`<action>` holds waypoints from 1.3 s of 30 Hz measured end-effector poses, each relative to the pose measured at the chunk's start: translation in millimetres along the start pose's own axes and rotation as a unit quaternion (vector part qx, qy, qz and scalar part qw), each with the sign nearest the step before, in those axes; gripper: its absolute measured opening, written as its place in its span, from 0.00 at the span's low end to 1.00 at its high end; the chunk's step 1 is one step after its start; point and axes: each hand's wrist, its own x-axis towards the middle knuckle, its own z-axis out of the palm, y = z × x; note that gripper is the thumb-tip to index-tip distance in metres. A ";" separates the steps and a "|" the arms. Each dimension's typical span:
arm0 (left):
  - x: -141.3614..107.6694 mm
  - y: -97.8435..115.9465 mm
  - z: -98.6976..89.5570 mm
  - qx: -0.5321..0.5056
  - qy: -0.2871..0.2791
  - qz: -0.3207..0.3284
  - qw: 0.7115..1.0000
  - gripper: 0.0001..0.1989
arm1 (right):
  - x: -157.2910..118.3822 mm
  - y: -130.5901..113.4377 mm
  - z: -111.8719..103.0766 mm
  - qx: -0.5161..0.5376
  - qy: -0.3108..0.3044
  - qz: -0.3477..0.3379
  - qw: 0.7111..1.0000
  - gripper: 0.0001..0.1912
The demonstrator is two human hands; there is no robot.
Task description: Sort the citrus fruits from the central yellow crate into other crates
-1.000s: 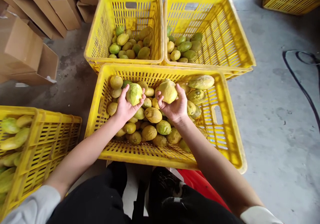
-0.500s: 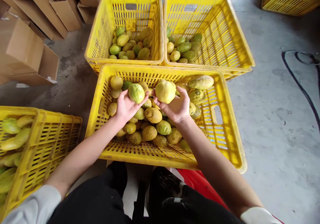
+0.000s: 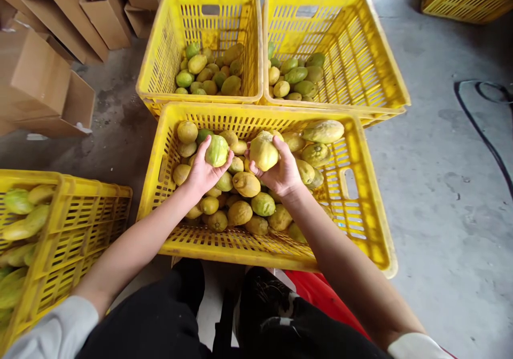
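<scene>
In my left hand (image 3: pixel 203 171) is a green papaya (image 3: pixel 217 150), with the thumb along its left side and fingers beneath and to its right. My right hand (image 3: pixel 280 173) grips a larger yellow papaya (image 3: pixel 264 152), its thumb over the upper right side. Both fruits are held above the near yellow crate (image 3: pixel 371 198), a small gap apart. Inside that crate lie several yellow and greenish papayas (image 3: pixel 246 185), mostly toward its left and middle; my hands and forearms hide some of them.
Behind stand a left yellow crate (image 3: pixel 160 54) and a right yellow crate (image 3: pixel 356 49), both partly filled with papayas. Another papaya crate (image 3: pixel 88 231) is at the lower left. Cardboard boxes (image 3: pixel 36 76) crowd the upper left; a black cable (image 3: pixel 481 129) lies on the right floor.
Both hands have turned the papayas slightly, and the fingers have closed further round them. My left thumb now lies higher against the green one. The crates look the same.
</scene>
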 end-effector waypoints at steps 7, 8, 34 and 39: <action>-2.3 2.0 -7.2 0.000 -0.057 0.000 0.998 0.23 | -1.2 -3.3 -1.1 0.043 0.014 0.014 0.999 0.17; -2.6 1.7 -7.8 0.002 -0.056 0.005 0.998 0.23 | -1.1 -4.1 -1.7 0.050 0.018 0.018 0.998 0.18; -1.0 -0.8 -8.9 0.046 -0.089 -0.033 0.994 0.20 | -7.2 1.6 5.7 -0.018 -0.091 -0.004 0.996 0.17; -4.3 2.0 -5.7 0.010 -0.100 0.024 0.995 0.20 | -7.4 1.2 6.3 -0.008 -0.115 -0.036 0.993 0.17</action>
